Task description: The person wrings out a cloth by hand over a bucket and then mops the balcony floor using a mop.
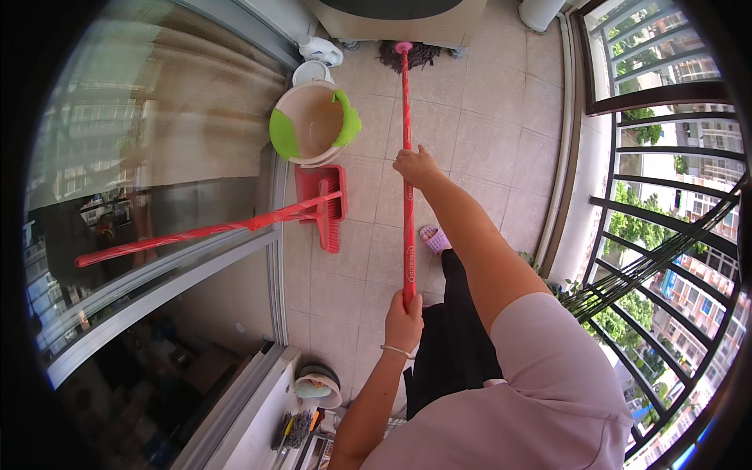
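Note:
A mop with a red patterned handle (409,223) runs lengthwise across the tiled floor in front of me. My left hand (404,322), with a bracelet at the wrist, grips the handle's near end. Farther along, my right hand (417,167) is wrapped around the same handle near its middle. The dark strand mop head (422,56), with its pink collar (403,47), lies on the tiles at the lower edge of a large beige appliance (399,30). Part of the mop head is hidden under that edge.
Left of the mop stand a beige-and-green bucket (314,123), a white jug (320,51) and a red dustpan (314,173) with a red broom (252,223). Sliding glass doors (147,305) border the left; a barred window (664,235) the right. A small bin (329,399) is near left.

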A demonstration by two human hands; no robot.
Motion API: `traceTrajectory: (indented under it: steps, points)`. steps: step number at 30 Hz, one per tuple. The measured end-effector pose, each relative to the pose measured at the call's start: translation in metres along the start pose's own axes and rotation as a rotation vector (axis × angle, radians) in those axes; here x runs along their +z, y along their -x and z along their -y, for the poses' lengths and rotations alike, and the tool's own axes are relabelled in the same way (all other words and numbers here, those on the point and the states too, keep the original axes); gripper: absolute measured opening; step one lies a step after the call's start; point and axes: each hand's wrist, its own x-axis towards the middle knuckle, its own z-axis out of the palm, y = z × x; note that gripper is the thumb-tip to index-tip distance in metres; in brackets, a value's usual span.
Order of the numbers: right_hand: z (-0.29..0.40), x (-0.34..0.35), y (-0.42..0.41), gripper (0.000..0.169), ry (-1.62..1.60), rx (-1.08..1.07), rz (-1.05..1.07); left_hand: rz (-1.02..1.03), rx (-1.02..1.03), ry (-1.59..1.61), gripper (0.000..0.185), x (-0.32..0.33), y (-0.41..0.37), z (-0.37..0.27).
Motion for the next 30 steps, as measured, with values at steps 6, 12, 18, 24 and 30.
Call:
traceTrajectory:
  steps: [6,12,18,24,30]
  points:
    - [0.087,0.032,0.049,0.018,-0.138,-0.118,0.144,-0.071,-0.154,-0.081,0.03,-0.05,0.068,0.111]
    - [0.312,0.087,0.199,0.017,-0.417,-0.315,0.249,-0.072,-0.31,-0.426,0.033,-0.139,0.273,0.199]
    - [0.544,0.083,0.337,0.022,-0.589,-0.637,0.489,-0.158,-0.367,-0.619,0.029,-0.254,0.451,0.275]
    - [0.571,0.061,0.329,0.028,-0.736,-0.695,0.446,-0.183,-0.29,-0.766,0.026,-0.331,0.511,0.3]
    - [0.423,0.078,0.272,0.018,-0.699,-0.265,0.135,-0.129,-0.24,-0.808,0.024,-0.255,0.352,0.183]
